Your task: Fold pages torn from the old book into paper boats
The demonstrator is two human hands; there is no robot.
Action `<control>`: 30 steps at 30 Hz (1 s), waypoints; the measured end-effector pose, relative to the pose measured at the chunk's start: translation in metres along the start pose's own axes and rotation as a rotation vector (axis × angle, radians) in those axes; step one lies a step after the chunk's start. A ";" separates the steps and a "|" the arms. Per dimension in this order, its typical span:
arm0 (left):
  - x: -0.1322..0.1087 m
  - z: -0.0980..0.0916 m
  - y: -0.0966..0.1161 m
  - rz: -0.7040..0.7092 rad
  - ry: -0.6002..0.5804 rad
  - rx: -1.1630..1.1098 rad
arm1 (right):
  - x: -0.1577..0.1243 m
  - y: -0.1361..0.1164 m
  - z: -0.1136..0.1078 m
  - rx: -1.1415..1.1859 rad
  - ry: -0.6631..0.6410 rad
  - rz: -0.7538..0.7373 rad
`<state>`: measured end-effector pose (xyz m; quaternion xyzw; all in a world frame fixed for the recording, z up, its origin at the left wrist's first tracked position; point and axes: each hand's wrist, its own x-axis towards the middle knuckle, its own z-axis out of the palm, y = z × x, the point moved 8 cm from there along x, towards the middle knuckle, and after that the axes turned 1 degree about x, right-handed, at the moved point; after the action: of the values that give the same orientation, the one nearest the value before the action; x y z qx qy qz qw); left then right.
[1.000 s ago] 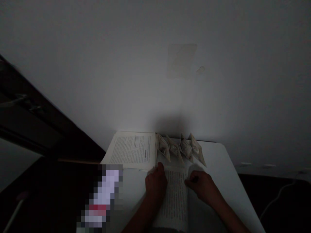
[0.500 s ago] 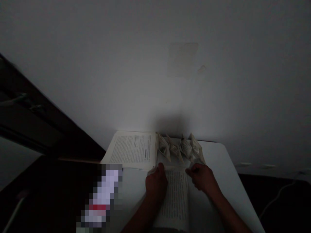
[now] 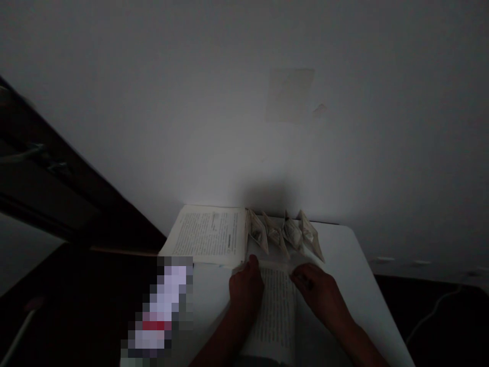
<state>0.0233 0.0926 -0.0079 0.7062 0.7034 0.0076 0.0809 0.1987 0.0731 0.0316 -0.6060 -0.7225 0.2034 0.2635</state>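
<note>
A printed paper sheet [image 3: 275,306] lies lengthwise on the white table [image 3: 344,244] in front of me, its top edge folded or raised a little. My left hand [image 3: 247,285] is closed at the sheet's upper left edge, thumb pointing up. At the upper right edge, my right hand [image 3: 316,286] has its fingers pinched together on the paper's border. Just beyond the sheet stand several folded paper boats [image 3: 293,234] in a row, made of printed pages. Poor light hides the exact grip of the fingertips.
An open book [image 3: 208,232] lies at the back left, against the wall [image 3: 191,127]. A pixelated item [image 3: 168,300] covers the table's left edge. To the left is a dark door with a handle [image 3: 26,153]; a pale cable [image 3: 431,308] hangs at the right.
My right hand has shifted slightly down and toward the sheet's right edge, its fingers turning inward. The left hand has stayed in place.
</note>
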 end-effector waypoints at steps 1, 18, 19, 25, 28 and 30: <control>0.000 0.000 0.000 -0.004 0.004 0.000 | 0.000 -0.004 0.001 -0.026 -0.014 -0.064; -0.009 -0.050 -0.032 0.007 0.060 -0.315 | -0.001 0.005 0.008 -0.028 -0.033 -0.216; -0.011 -0.056 -0.025 0.109 0.081 -0.360 | -0.001 0.006 0.009 -0.027 -0.038 -0.218; -0.016 -0.081 0.012 0.549 0.078 -0.539 | 0.000 0.001 0.006 -0.044 -0.053 -0.226; -0.012 -0.094 0.010 0.526 0.175 -0.489 | 0.000 -0.003 0.005 -0.058 -0.054 -0.226; -0.016 -0.098 0.014 0.544 0.195 -0.449 | 0.000 -0.004 0.004 -0.065 -0.043 -0.224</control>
<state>0.0243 0.0867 0.0925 0.8280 0.4748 0.2506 0.1615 0.1931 0.0725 0.0309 -0.5253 -0.7973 0.1624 0.2492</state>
